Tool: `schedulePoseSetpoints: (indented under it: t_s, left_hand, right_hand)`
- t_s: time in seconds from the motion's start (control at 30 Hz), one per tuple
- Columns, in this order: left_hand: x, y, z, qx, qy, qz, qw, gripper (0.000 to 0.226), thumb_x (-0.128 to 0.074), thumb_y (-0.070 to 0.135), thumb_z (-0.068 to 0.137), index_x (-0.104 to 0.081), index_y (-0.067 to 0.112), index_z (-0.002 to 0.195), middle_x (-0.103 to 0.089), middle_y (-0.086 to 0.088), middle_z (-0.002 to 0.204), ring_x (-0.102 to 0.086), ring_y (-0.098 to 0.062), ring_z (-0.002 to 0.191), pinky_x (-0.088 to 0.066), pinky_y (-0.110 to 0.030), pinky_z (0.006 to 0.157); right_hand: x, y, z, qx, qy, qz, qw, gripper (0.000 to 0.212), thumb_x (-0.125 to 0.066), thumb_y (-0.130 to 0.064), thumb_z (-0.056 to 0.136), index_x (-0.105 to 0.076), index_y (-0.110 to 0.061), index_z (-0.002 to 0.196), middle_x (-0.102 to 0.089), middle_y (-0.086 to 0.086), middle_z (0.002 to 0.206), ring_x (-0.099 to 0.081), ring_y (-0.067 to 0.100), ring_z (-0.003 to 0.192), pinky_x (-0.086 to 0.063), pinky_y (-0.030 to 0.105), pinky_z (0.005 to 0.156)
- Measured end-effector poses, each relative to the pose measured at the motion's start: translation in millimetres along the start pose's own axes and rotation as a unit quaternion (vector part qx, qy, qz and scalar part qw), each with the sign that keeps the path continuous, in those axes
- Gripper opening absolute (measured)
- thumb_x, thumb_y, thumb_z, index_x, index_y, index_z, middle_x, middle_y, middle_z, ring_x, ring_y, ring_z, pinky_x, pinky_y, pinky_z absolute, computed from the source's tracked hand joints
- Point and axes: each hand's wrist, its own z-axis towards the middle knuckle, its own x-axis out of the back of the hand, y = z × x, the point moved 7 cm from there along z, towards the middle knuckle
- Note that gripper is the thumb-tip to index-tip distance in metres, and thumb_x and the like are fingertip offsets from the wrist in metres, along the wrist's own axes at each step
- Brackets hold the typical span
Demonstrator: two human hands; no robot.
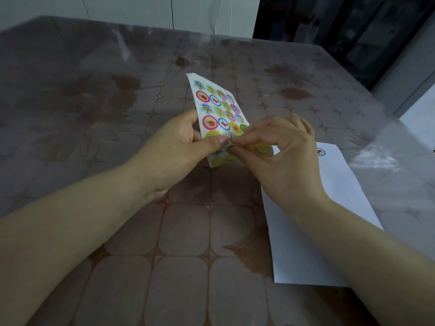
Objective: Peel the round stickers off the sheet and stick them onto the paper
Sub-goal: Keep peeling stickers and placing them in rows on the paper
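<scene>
Low at the right of the frame, white paper point(313, 243) lies flat on the counter point(188, 231), partly hidden by the right forearm, with one round sticker point(321, 152) at its far edge. At centre, the left hand point(174, 149) pinches the sticker sheet point(220, 111) between thumb and fingers, holding it tilted above the counter. The right hand point(280, 151) has thumb and forefinger closed on the sheet's near part; whether they hold a sticker is hidden.
</scene>
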Motion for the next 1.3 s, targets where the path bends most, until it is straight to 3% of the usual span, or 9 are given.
schedulePoseSetpoints:
  t_s: [0.2,0.6,0.73,0.83,1.17,1.3]
  left_hand:
    - [-2.7,4.0,-1.4,0.002,0.000,-0.054,0.999,0.050,-0.064,0.018,0.069,-0.057,0.008,0.117,-0.073,-0.006,0.103,-0.070,-0.016,0.091,-0.055,-0.024,0.076]
    - [1.1,0.5,-1.2,0.033,0.026,-0.099,0.994,0.027,-0.056,0.001,0.086,-0.060,0.010,0.111,-0.073,0.001,0.096,-0.070,-0.010,0.078,-0.055,-0.020,0.064]
    - [1.9,-0.2,-0.6,0.038,0.026,-0.109,0.993,0.028,-0.056,0.001,0.086,-0.060,0.009,0.112,-0.074,0.001,0.095,-0.070,-0.010,0.079,-0.055,-0.020,0.064]
    - [1.7,0.6,-1.4,0.029,0.025,-0.109,0.993,0.028,-0.055,0.000,0.086,-0.059,0.009,0.113,-0.072,-0.001,0.096,-0.070,-0.011,0.077,-0.054,-0.021,0.063]
    - [1.4,-3.6,-0.8,0.031,0.023,-0.054,0.998,0.028,-0.058,0.003,0.085,-0.060,0.012,0.111,-0.073,-0.002,0.101,-0.071,-0.016,0.086,-0.056,-0.024,0.072]
    - [2.4,-6.9,-0.3,0.038,0.022,-0.026,0.999,0.030,-0.060,0.004,0.085,-0.059,0.012,0.114,-0.073,-0.007,0.102,-0.071,-0.021,0.089,-0.057,-0.030,0.075]
  right_hand:
    - [3.8,-12.0,-0.9,0.072,0.029,-0.044,0.996,0.003,-0.074,-0.024,0.074,-0.074,-0.021,0.074,-0.069,-0.007,0.082,-0.061,0.020,0.077,-0.027,0.036,0.095]
    - [8.9,-31.2,-5.3,0.220,0.074,-0.155,0.960,0.012,-0.070,-0.018,0.083,-0.074,-0.021,0.073,-0.071,-0.007,0.079,-0.063,0.021,0.066,-0.027,0.035,0.094]
    - [6.0,-22.1,-2.3,0.162,0.050,-0.133,0.977,0.005,-0.070,-0.026,0.081,-0.074,-0.022,0.081,-0.071,-0.004,0.084,-0.064,0.022,0.073,-0.027,0.035,0.094]
    - [4.0,-9.5,0.2,0.098,0.026,-0.103,0.990,0.020,-0.068,-0.036,0.080,-0.074,-0.021,0.093,-0.070,-0.001,0.090,-0.062,0.024,0.079,-0.027,0.035,0.093]
    - [-1.2,-10.2,1.0,0.102,-0.015,-0.072,0.992,0.009,-0.069,-0.029,0.077,-0.074,-0.023,0.080,-0.066,-0.002,0.084,-0.056,0.024,0.077,-0.027,0.032,0.088]
    - [-6.2,-5.3,0.8,0.060,-0.063,-0.037,0.996,0.005,-0.069,-0.026,0.074,-0.070,-0.023,0.078,-0.062,-0.006,0.082,-0.056,0.021,0.081,-0.025,0.026,0.090]
